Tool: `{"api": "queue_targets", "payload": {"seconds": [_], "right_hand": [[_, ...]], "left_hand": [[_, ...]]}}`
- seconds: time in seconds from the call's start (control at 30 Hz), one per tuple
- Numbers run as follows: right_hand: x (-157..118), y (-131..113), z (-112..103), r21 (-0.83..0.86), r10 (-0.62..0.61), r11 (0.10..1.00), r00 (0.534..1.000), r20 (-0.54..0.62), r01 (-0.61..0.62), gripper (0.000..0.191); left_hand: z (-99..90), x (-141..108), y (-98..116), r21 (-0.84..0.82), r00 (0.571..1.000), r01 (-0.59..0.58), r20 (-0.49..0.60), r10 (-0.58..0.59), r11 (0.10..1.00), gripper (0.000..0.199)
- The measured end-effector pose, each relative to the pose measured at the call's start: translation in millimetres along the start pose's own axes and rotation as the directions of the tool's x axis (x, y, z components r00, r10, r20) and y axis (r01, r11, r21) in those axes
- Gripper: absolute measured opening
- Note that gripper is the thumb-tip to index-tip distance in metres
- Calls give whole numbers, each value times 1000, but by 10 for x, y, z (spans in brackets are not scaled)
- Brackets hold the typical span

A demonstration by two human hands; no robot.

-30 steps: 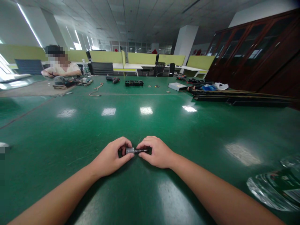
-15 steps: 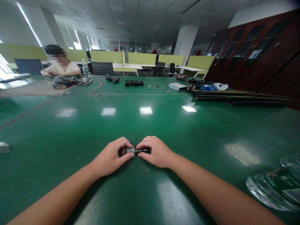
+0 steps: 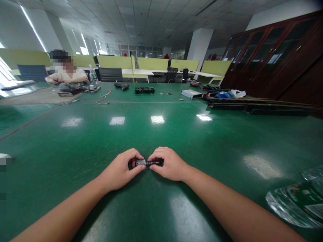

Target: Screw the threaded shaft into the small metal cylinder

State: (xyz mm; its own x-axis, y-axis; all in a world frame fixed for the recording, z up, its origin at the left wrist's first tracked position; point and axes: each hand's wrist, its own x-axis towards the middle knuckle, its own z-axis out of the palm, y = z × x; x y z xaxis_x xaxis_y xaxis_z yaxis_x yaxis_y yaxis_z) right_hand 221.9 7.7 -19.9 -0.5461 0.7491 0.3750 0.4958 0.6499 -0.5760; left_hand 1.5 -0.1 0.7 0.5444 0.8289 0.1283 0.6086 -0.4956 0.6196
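Observation:
Low over the green table (image 3: 156, 137), my left hand (image 3: 121, 169) grips a small silver metal cylinder (image 3: 140, 162) between thumb and fingers. A thin dark ridged shaft (image 3: 152, 163) extends from the cylinder's right end, in line with it. My right hand (image 3: 171, 164) is closed around this shaft, its thumb and fingertips close to the cylinder. The two hands face each other with their fingertips nearly meeting. The shaft's far end is partly hidden inside my right hand; the cylinder's left end is partly covered by my left fingers.
A large clear plastic bottle (image 3: 297, 201) lies at the right. Across the table are a power drill (image 3: 121, 86), a black part (image 3: 144, 90), a silver box (image 3: 191, 93) and long dark bars (image 3: 227, 103). Another person (image 3: 68, 72) sits at the far left.
Both hands keep the same grip and the metal piece stays practically in place. The whole view has shifted very slightly.

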Motion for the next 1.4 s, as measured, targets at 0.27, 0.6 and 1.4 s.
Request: {"api": "queue_targets", "payload": {"seconds": [0.27,0.6,1.4], "right_hand": [[-2,-6,0,-4,15,1000,1000,9,-15,12],[-2,-3,24,3,47,999,999,26,-47,10],[-38,-165,20,19,152,988,979,139,-156,14]], "left_hand": [[12,3,-23,-11,1000,8,-7,-8,1000,15],[36,-32,-13,-20,999,-11,-49,10,1000,15],[142,-206,62,74,986,-92,-135,101,993,18]]}}
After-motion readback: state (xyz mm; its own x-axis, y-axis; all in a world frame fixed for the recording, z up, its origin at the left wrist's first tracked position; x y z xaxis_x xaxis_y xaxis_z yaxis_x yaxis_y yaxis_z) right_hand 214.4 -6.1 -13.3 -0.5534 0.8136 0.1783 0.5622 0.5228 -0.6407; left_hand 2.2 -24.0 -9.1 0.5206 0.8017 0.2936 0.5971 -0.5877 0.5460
